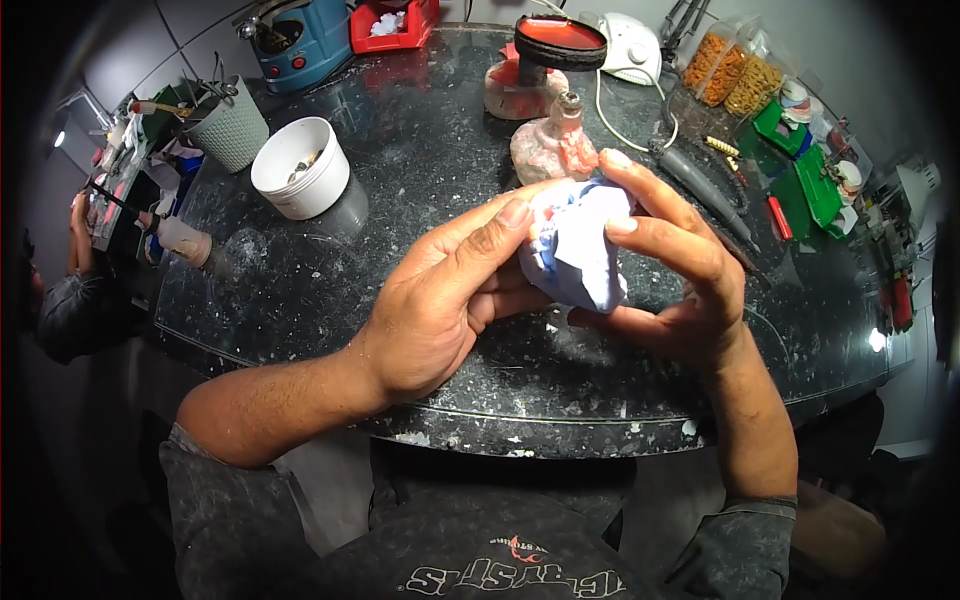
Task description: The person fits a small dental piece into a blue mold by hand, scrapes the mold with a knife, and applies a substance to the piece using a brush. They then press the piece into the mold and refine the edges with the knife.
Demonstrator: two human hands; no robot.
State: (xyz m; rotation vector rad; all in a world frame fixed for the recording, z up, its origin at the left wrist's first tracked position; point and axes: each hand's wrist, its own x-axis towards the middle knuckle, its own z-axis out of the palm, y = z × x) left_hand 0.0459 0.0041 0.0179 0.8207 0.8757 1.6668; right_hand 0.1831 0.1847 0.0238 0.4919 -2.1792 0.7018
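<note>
Both hands hold a pale blue-white dental plaster model (588, 250) above the front part of the bench. My left hand (455, 275) grips its left side, thumb on the upper edge and fingers curled beneath. On the other side my right hand (685, 265) has its fingertips on the top and right edge, with the thumb low near the bottom. Deeper blue patches and a small reddish spot show on the model's upper left. Just behind it stands a plaster-smeared burner (545, 145) with a metal neck and pink wax stuck to it.
A black speckled bench (420, 130) carries a white tub (300, 170), a grey woven bin (230, 125), a blue machine (300, 45) and a dish of red wax (562, 35). At right lie a handpiece (700, 180), green trays (815, 185) and pasta-like bags (730, 75). Another person's arm (80, 235) shows far left.
</note>
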